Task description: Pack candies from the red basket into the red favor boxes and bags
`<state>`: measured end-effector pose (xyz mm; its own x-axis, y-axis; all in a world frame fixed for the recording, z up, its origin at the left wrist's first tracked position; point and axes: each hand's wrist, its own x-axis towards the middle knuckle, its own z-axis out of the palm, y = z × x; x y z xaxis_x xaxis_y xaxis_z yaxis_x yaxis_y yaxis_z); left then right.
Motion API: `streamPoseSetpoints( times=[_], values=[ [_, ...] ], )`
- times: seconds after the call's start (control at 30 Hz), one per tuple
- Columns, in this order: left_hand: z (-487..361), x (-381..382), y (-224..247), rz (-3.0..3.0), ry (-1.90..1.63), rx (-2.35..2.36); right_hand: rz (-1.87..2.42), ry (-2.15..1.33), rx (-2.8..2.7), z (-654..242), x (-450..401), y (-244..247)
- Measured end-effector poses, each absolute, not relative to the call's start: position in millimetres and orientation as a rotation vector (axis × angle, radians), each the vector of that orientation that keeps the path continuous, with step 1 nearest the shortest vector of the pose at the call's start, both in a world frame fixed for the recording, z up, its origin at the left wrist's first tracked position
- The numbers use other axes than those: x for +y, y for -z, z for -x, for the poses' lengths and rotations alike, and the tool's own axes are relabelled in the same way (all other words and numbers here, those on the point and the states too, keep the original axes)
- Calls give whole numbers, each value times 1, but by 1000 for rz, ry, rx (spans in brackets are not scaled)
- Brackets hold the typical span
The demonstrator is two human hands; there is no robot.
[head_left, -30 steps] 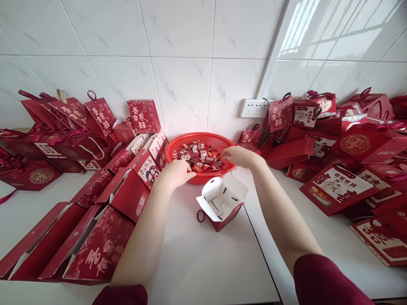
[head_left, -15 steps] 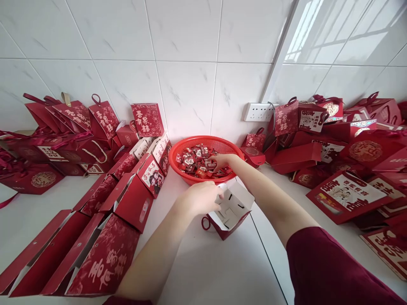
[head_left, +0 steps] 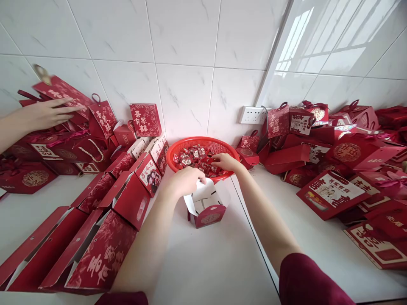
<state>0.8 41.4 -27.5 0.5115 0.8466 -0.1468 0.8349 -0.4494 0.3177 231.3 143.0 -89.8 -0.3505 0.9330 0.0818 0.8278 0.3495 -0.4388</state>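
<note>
Clock read w/ basket as hub, 12 at the tiled wall (head_left: 184, 84). Item: 1 open box (head_left: 208, 217), red card, white inside, at 6 o'clock on the table (head_left: 219, 267), just on the near side of the basket (head_left: 219, 146). Contents of basket: wrapped sweets (head_left: 190, 157), qty unknown. L hand (head_left: 187, 183): at box's far L, fingers bent, tips at top edge of a raised white flap (head_left: 208, 189); contact likely, but whether pinched tight can't be made out. R hand (head_left: 224, 162): inside basket's R half, fingers part-curled down into the sweets; any hold on a sweet not discernible. Handling (est.): box v. light, fairly stiff at walls, flaps bendy, apt to slide or crease; best held by a side wall or low near base, flap edge only lightly. Sweets prob. small, light, slick wrappers; pinch by mid-body. Also: row of boxes (head_left: 104, 254) at 7–8; pile of boxes (head_left: 346, 148) at 3–4; co-worker's hand (head_left: 52, 112) at 10, on a tilted red bag (head_left: 76, 97). Obscured: R fingertips among sweets; L thumb; box's far side behind L hand; co-worker's arm cut off by frame; bag's strap blurred; small print illegible.
</note>
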Motion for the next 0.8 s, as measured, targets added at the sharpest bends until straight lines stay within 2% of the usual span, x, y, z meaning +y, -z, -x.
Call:
streamPoseSetpoints(
  times=[0.13, 0.37, 0.6, 0.8],
  values=[
    [1, 52, 31, -2296, -200, 1263, 1472, -423, -2072, -232, 119, 98],
    [8, 63, 30, -2195, -142, 1226, 1342, -541, -1987, -235, 119, 98],
    [5, 64, 32, -2211, -92, 1245, 1135, -732, -1977, -248, 76, 50],
    [1, 63, 33, -2236, -92, 1247, 927, -966, -2181, -254, 21, 10]
  ],
)
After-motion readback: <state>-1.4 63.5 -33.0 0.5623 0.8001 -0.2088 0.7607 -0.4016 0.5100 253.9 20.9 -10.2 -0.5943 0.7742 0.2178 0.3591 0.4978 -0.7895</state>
